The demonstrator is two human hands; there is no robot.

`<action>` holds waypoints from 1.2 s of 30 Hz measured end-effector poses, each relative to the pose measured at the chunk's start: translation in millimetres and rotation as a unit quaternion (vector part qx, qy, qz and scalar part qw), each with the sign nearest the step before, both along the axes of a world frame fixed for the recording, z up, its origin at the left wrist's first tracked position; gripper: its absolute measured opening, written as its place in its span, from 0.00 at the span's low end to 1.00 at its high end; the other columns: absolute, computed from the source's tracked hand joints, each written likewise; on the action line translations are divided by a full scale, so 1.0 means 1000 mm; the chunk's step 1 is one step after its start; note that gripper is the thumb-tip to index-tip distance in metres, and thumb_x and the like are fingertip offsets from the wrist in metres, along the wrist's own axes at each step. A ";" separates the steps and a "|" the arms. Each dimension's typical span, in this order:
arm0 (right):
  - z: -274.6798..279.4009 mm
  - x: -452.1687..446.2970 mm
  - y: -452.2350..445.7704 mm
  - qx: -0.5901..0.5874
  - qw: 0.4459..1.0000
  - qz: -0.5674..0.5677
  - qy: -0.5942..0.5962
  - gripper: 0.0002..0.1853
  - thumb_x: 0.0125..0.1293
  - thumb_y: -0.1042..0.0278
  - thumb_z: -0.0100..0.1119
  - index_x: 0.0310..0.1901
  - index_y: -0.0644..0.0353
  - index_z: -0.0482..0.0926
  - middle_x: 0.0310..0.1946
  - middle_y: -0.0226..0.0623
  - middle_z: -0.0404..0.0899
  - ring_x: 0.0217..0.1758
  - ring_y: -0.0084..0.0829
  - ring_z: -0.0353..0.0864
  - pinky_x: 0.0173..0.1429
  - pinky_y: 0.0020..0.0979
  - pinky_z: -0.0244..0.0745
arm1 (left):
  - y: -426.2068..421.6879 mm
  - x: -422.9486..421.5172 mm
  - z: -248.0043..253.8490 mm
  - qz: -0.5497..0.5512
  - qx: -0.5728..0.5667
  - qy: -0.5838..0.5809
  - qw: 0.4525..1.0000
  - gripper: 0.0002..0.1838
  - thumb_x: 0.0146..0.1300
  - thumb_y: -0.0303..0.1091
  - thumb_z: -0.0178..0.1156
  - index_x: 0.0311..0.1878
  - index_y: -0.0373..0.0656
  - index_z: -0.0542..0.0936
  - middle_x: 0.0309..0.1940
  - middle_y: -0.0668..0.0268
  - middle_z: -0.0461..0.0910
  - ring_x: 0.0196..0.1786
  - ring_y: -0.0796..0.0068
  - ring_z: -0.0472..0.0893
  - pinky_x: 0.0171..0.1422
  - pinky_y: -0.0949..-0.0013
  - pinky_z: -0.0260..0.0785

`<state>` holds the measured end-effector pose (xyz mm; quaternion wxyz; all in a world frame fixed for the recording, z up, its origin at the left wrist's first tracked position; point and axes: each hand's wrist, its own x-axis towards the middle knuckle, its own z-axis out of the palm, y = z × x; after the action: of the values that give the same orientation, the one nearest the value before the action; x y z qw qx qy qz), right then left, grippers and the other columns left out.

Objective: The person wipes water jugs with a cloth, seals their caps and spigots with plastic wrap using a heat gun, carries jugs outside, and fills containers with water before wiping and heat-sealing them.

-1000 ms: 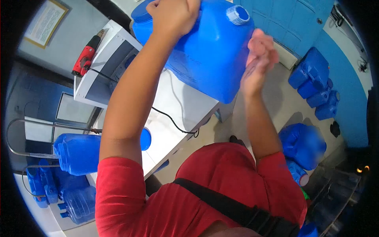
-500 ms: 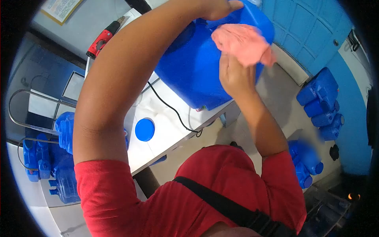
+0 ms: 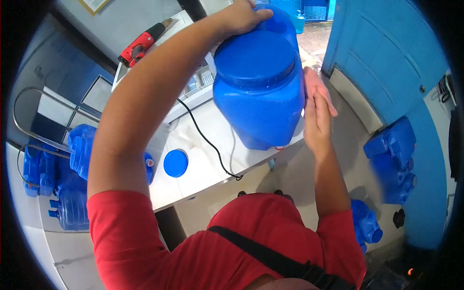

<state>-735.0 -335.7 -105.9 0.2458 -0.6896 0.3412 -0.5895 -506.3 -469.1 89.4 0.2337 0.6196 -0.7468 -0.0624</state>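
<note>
At far left, a blue bottle (image 3: 82, 151) sits under a metal spout (image 3: 30, 89). The left forearm (image 3: 135, 106) blocks part of the shelf (image 3: 199, 100). A blue lid (image 3: 175, 163) lies on the white counter (image 3: 191, 180), where the big jug (image 3: 258, 108) stands; the left hand (image 3: 246, 17) is curled tight at its far top. The right hand (image 3: 318, 118), fingers straight, flattens a pink cloth (image 3: 315, 83) against its side. Rightmost, more jugs (image 3: 398, 137) crowd the floor.

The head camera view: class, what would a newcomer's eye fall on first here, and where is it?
Most striking is the big blue plastic container with a wide round lid, at top centre on the white table. At its right side, the right hand holds a pink cloth against it. Upper left, a red-and-black heat gun lies on a white shelf unit.
</note>
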 end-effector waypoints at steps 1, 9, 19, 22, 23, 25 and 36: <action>-0.004 -0.006 0.005 -0.001 1.000 0.010 0.001 0.20 0.78 0.70 0.46 0.65 0.74 0.69 0.60 0.55 0.75 0.65 0.42 0.75 0.69 0.38 0.67 | -0.012 0.002 -0.007 0.026 -0.028 0.012 0.999 0.42 0.66 0.60 0.60 0.59 0.20 0.71 0.51 0.37 0.80 0.51 0.50 0.84 0.58 0.57 0.75; 0.049 -0.100 0.040 0.102 0.938 0.209 0.257 0.10 0.70 0.65 0.60 0.36 0.63 0.79 0.35 0.40 0.82 0.36 0.35 0.79 0.44 0.35 0.72 | 0.016 0.010 0.006 0.014 0.021 0.164 0.986 0.37 0.70 0.58 0.55 0.56 0.23 0.75 0.46 0.42 0.83 0.50 0.53 0.84 0.57 0.59 0.75; 0.053 0.015 0.055 -0.006 0.875 0.461 0.148 0.11 0.58 0.70 0.69 0.38 0.61 0.76 0.34 0.44 0.81 0.36 0.48 0.83 0.41 0.43 0.76 | 0.243 0.055 -0.082 -0.192 -0.132 0.177 0.956 0.39 0.59 0.63 0.68 0.58 0.35 0.74 0.51 0.56 0.80 0.56 0.61 0.79 0.61 0.59 0.70; 0.051 0.079 0.064 -0.048 0.874 0.481 0.044 0.14 0.63 0.79 0.60 0.50 0.66 0.73 0.44 0.51 0.80 0.43 0.51 0.81 0.50 0.44 0.75 | 0.285 0.059 -0.107 -0.157 -0.053 0.262 0.951 0.45 0.55 0.62 0.72 0.63 0.35 0.71 0.53 0.55 0.79 0.59 0.61 0.78 0.63 0.57 0.69; 0.054 0.100 0.066 -0.061 0.881 0.468 0.026 0.15 0.65 0.81 0.56 0.54 0.69 0.72 0.46 0.52 0.79 0.45 0.52 0.81 0.52 0.44 0.74 | 0.296 0.064 -0.111 -0.144 -0.023 0.300 0.943 0.42 0.57 0.58 0.73 0.63 0.35 0.70 0.52 0.56 0.79 0.59 0.61 0.78 0.63 0.58 0.70; 0.039 0.128 0.068 -0.085 0.902 0.421 0.044 0.19 0.67 0.79 0.57 0.59 0.68 0.71 0.48 0.51 0.79 0.47 0.51 0.80 0.54 0.43 0.74 | 0.311 0.083 -0.122 -0.053 -0.008 0.306 0.950 0.32 0.58 0.43 0.71 0.60 0.37 0.72 0.50 0.55 0.80 0.54 0.60 0.80 0.59 0.60 0.72; 0.064 0.289 0.064 0.086 0.907 0.367 -0.186 0.22 0.73 0.69 0.57 0.65 0.63 0.67 0.56 0.36 0.75 0.58 0.29 0.76 0.65 0.32 0.69 | 0.367 0.191 -0.065 0.056 -0.224 0.030 0.973 0.38 0.53 0.40 0.76 0.66 0.41 0.72 0.66 0.48 0.71 0.66 0.47 0.73 0.65 0.54 0.70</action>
<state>-446.3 -272.1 -42.2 0.5619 -0.6204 0.0613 -0.5438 -315.6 -102.2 24.2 0.3915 0.5901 -0.6987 0.1010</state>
